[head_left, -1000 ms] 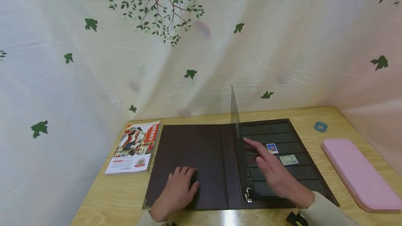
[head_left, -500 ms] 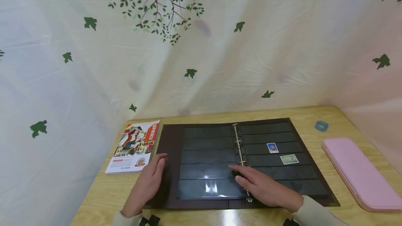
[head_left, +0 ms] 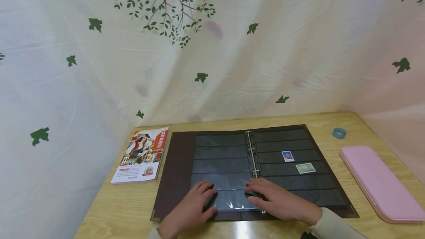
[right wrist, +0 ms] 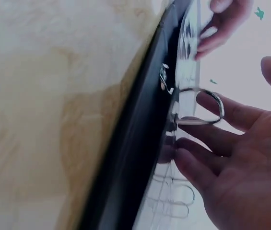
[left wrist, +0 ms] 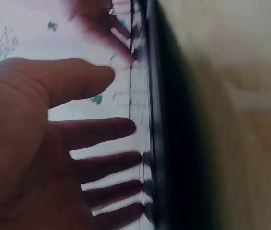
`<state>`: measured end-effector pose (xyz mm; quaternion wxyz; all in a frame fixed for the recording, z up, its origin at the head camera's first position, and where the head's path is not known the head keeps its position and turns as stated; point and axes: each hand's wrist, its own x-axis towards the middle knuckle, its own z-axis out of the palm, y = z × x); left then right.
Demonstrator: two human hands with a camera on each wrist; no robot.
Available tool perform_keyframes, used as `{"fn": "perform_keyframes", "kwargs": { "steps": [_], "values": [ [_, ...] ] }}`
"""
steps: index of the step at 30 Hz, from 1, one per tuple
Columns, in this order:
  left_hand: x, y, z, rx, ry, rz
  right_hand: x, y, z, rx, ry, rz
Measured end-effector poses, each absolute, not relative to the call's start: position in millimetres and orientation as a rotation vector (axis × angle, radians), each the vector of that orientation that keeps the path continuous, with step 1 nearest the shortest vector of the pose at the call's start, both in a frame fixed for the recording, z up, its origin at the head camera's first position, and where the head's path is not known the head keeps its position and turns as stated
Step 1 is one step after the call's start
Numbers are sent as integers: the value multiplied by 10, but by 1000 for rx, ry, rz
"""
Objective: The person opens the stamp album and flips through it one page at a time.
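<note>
The left hand (head_left: pixel 190 207) lies palm down on the low part of the left page (head_left: pixel 220 158). Its fingers are spread and only a little bent, and the left wrist view shows the tips touching the page. The right hand (head_left: pixel 277 198) lies across the low end of the rings (head_left: pixel 252 154), coming from the right, with its fingertips at the inner edge of the left page. Its fingers are loose and stretched out, too, so both hands are resting and gripping nothing. A pale cloth sleeve (head_left: pixel 333 224) covers the right wrist.

The binder (head_left: pixel 176 169) lies flat under the hands, spread wide. Its cover is dark brown and smooth. The pages are black and shiny, with straight strips running across, and bright light bounces off the left one. The rings are round, shiny metal. On the right page (head_left: pixel 282 135) sit a small blue stamp (head_left: pixel 287 156) and a wider green stamp (head_left: pixel 305 168).

The counter (head_left: pixel 109 209) is yellow wood with soft lines. To the right is a long pink case (head_left: pixel 382 183) with round corners. A book (head_left: pixel 141 156) with a bright picture lies left of the binder. Behind the case is a round blue band (head_left: pixel 339 136).

At the back hangs a pale, wrinkly sheet (head_left: pixel 99 91) with green shapes and a leafy tree.
</note>
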<state>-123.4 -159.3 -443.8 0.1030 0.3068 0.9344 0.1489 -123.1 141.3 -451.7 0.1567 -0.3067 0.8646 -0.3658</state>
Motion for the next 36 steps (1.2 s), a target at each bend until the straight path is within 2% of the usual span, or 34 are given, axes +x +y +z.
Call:
{"fn": "perform_keyframes", "kwargs": {
  "steps": [8, 14, 18, 23, 30, 36],
  "values": [
    [-1224, -1435, -4558, 893, 2791, 221, -1186, 1841, -4457, -694, 2840, -1103],
    [-1227, -1448, -4564, 855, 2786, 232, -1187, 2400, -4433, -186, 3105, -853],
    [-1238, -1452, -4570, 858, 2794, 226, -1167, 2673, -4562, -2, 3146, -702],
    [-1239, -1448, -4561, 870, 2808, 220, -1133, 2816, -4684, 46, 3154, -673],
    [-1244, -1457, -4572, 855, 2799, 259, -1105, 2810, -4657, 56, 3150, -709],
    [-1246, -1462, -4573, 865, 2798, 254, -1063, 2771, -4619, -46, 3301, -896]
  ]
}}
